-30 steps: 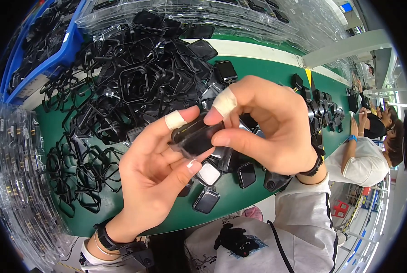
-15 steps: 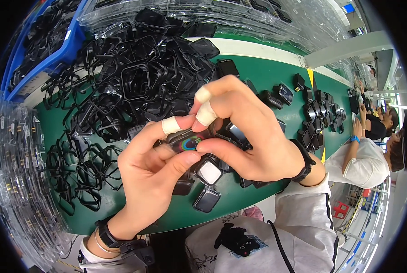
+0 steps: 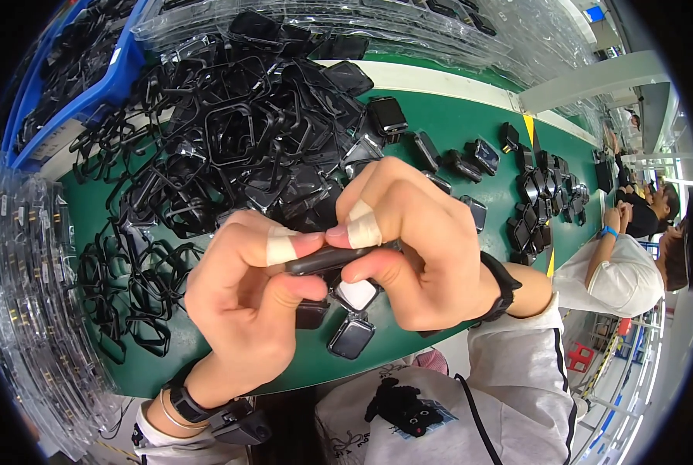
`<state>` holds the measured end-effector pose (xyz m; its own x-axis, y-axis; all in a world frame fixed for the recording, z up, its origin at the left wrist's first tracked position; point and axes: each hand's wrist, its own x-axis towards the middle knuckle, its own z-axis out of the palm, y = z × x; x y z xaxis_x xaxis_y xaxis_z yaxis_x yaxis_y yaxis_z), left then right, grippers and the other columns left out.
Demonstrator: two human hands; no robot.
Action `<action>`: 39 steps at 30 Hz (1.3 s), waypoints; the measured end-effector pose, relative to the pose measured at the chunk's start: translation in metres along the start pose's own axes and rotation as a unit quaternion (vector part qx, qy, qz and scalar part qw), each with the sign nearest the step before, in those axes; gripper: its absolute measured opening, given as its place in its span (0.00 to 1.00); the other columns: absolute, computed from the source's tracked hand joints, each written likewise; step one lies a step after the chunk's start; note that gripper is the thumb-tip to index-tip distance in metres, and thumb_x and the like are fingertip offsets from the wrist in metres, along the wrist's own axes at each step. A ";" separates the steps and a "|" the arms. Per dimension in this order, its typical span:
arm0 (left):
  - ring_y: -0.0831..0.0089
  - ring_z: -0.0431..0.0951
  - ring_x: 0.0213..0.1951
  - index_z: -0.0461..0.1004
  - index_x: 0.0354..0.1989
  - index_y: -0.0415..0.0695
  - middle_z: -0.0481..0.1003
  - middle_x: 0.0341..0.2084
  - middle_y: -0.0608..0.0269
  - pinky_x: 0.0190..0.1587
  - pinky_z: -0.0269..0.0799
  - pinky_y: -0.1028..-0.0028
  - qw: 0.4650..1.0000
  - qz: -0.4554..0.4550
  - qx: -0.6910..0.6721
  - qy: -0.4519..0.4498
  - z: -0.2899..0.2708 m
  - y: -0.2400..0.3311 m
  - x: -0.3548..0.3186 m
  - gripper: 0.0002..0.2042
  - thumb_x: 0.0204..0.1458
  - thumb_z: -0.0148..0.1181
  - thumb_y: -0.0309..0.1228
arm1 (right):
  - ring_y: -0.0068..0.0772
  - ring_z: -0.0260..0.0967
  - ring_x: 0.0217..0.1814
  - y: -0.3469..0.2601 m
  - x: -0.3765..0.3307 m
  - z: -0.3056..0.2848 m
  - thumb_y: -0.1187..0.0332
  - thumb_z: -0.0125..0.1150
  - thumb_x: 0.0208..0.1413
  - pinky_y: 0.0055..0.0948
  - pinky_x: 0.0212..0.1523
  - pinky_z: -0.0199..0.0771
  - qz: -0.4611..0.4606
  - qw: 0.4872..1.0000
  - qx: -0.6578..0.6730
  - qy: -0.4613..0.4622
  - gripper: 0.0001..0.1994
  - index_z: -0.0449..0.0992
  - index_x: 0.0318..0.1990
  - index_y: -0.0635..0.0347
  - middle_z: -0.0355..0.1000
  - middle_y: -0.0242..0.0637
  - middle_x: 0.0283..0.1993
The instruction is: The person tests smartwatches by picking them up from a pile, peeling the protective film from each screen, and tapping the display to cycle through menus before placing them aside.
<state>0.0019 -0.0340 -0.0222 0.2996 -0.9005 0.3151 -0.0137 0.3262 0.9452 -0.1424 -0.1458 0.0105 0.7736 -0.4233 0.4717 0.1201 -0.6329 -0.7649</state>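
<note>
Between both hands a black smartwatch body (image 3: 323, 262) is held edge-on above the table, its screen turned out of sight. My left hand (image 3: 242, 291) pinches its left end with taped fingertips. My right hand (image 3: 432, 256), also with taped fingers, grips the right end, thumb beneath and fingertips on top. Right below the hands lies a watch body with a white square face (image 3: 356, 294). Nearer to me is a dark-screened watch body (image 3: 352, 336). Beyond the hands rises a big heap of black square frames (image 3: 238, 139), mixed with clear film.
A blue bin (image 3: 122, 85) of black parts stands at the far left. Clear plastic trays (image 3: 40, 287) are stacked along the left and the back (image 3: 346, 27). More watch bodies (image 3: 536, 194) cluster at the right on the green table (image 3: 432, 116). A co-worker in white (image 3: 606, 271) sits farther right.
The watch body has tipped from showing its lit, colourful screen to edge-on. My thumbs have moved apart and down, and my right hand's fingers have curled lower.
</note>
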 end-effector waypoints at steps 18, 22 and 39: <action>0.71 0.76 0.32 0.68 0.45 0.33 0.73 0.35 0.55 0.33 0.74 0.79 0.999 0.013 0.031 0.041 0.005 0.015 0.005 0.20 0.41 0.56 0.09 | 0.35 0.67 0.45 -0.019 0.010 -0.012 0.79 0.63 0.45 0.32 0.44 0.68 0.131 0.983 0.095 -0.091 0.18 0.64 0.43 0.65 0.63 0.39 0.42; 0.73 0.74 0.25 0.69 0.42 0.35 0.74 0.30 0.55 0.27 0.69 0.81 0.961 0.122 0.244 0.046 0.010 0.018 -0.003 0.19 0.37 0.58 0.09 | 0.45 0.62 0.36 -0.023 0.004 -0.009 0.73 0.65 0.41 0.34 0.36 0.65 -0.002 0.994 -0.084 -0.076 0.13 0.69 0.34 0.66 0.65 0.41 0.34; 0.68 0.75 0.29 0.66 0.38 0.36 0.72 0.33 0.55 0.34 0.71 0.76 0.979 -0.001 0.175 -0.106 0.023 0.022 -0.007 0.13 0.43 0.58 0.14 | 0.42 0.67 0.29 -0.004 -0.070 -0.091 0.71 0.64 0.45 0.33 0.31 0.67 0.233 0.859 -0.442 0.114 0.11 0.74 0.38 0.64 0.67 0.43 0.30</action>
<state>-0.0229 -0.0266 -0.0013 0.0956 -0.9524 0.2895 -0.3508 0.2400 0.9052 -0.2535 -0.1722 0.0205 0.4555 -0.8165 0.3546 -0.7666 -0.5623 -0.3100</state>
